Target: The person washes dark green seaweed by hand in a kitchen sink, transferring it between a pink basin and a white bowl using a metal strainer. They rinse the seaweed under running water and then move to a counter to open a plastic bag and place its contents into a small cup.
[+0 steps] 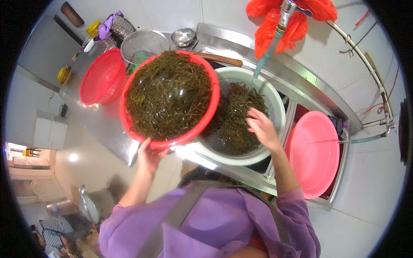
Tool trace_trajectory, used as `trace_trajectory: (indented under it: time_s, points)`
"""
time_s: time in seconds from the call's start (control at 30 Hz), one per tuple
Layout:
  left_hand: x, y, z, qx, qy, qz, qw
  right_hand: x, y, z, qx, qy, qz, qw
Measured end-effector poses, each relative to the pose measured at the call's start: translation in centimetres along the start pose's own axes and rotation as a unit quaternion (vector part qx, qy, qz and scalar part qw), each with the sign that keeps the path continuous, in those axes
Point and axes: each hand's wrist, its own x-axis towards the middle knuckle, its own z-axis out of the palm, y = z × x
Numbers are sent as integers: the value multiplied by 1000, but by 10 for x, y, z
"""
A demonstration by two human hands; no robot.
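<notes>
A red plastic basin [214,106], heaped with wet, dark green stringy plants [167,96], stands at the left of a pale round tub [280,106] and overlaps its edge. My left hand [151,154] grips the near rim of the red basin, fingertips partly hidden beneath it. Inside the tub, more of the dark plants [238,129] lie in water. My right hand [262,127] is over the right part of these plants, fingers apart and holding nothing. Above the tub's far side hangs a green hose [268,53] on a metal tap [286,13].
A pink basin [314,154] sits in the right sink, with water running from another hose [367,138]. To the left are a red plastic basket [105,77], a mesh strainer [145,46] and a metal bowl [183,37]. A wooden handle [222,59] lies behind the tub. Another person [56,230] is at lower left.
</notes>
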Motion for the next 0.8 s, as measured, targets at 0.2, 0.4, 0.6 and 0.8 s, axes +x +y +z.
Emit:
trace_trajectory:
  time_s: [0.2, 0.4, 0.6, 0.8]
  points:
    - [17, 21, 4, 72, -37, 32, 996, 88, -2, 107, 84, -83, 91, 989]
    - [23, 33, 11, 99, -66, 49, 992, 89, 10, 129, 111, 54, 2, 992]
    - [63, 26, 5, 89, -82, 59, 991, 89, 13, 122, 112, 82, -9, 990]
    - [95, 32, 19, 80, -64, 82, 991, 106, 15, 129, 87, 92, -48, 991]
